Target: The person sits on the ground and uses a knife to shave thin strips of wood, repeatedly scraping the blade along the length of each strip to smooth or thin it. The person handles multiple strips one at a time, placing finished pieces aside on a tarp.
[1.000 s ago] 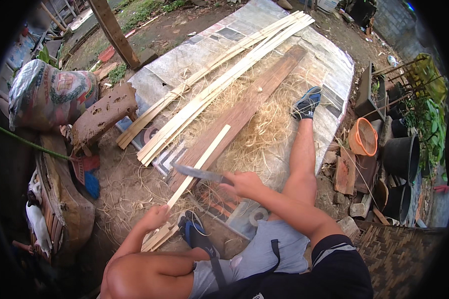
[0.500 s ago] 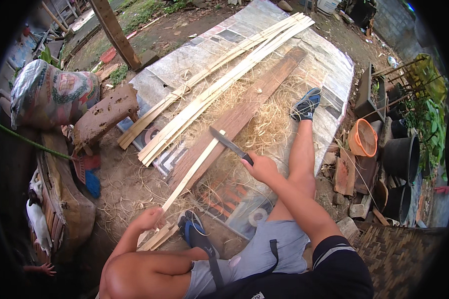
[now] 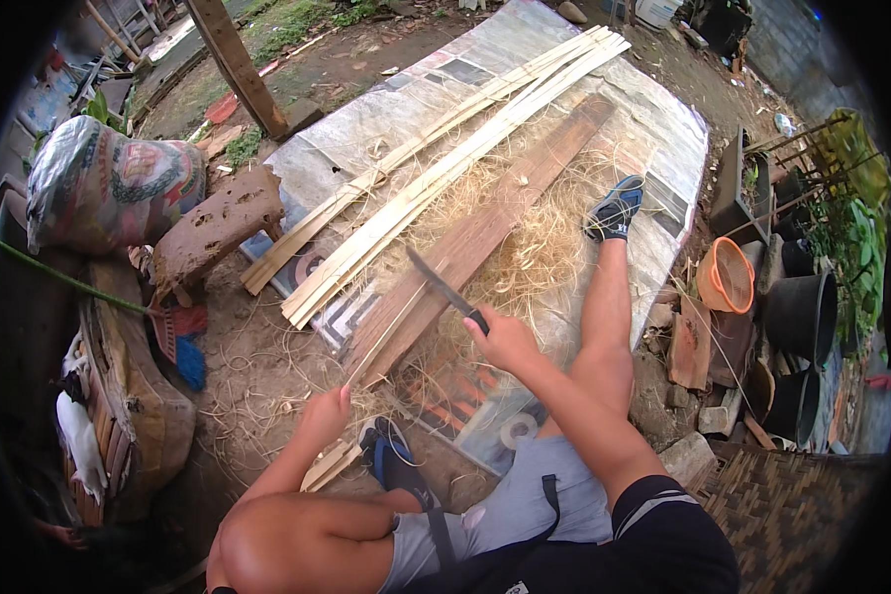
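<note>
My right hand (image 3: pixel 505 342) is closed around the dark handle of a knife (image 3: pixel 442 283). Its blade points up and left, over a long brown plank (image 3: pixel 510 198). A thin pale wooden strip (image 3: pixel 394 324) lies along the near part of the plank, seen nearly edge-on. My left hand (image 3: pixel 324 416) grips the near end of that strip. The blade crosses the strip near its far end; whether they touch I cannot tell. Curly pale shavings (image 3: pixel 535 257) are heaped right of the plank, beside my outstretched foot.
Long pale strips (image 3: pixel 455 178) lie in a bundle left of the plank, on a printed sheet (image 3: pixel 366 119). More short strips (image 3: pixel 332 465) are by my left foot. A stuffed sack (image 3: pixel 114 188), a log stool (image 3: pixel 218 233) and a cat (image 3: pixel 79 436) are leftward; an orange bucket (image 3: pixel 728 277) stands right.
My left hand has moved up and right, toward the plank. The strip has turned from its broad face to nearly edge-on, and the knife has shifted slightly left.
</note>
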Demonstrator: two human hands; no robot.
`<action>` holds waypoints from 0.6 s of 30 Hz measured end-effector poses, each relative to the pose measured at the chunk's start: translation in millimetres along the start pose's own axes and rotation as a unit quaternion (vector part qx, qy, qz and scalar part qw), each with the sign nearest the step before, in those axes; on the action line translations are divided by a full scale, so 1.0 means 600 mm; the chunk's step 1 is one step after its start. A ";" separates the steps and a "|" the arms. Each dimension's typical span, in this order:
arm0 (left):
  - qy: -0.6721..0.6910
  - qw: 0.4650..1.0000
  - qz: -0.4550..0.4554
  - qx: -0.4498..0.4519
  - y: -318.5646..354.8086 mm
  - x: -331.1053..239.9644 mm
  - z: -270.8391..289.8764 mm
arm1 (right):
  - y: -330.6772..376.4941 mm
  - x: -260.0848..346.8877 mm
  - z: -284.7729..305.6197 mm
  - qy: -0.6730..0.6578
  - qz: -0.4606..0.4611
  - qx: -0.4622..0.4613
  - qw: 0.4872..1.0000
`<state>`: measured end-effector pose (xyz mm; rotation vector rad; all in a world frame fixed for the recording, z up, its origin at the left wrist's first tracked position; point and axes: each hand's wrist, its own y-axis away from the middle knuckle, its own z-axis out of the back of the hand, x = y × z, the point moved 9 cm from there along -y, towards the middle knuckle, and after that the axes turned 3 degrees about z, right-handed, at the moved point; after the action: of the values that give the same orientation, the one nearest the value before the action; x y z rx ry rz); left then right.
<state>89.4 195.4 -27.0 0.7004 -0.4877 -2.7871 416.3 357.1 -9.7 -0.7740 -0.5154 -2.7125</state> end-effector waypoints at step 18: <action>0.172 0.971 0.092 0.138 0.009 0.071 -0.050 | 0.075 0.079 -0.053 0.084 0.149 0.044 0.984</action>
<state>68.1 170.2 -67.5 1.1096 -0.8274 -2.3800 378.9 295.8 3.2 -0.5435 -0.4370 -2.4317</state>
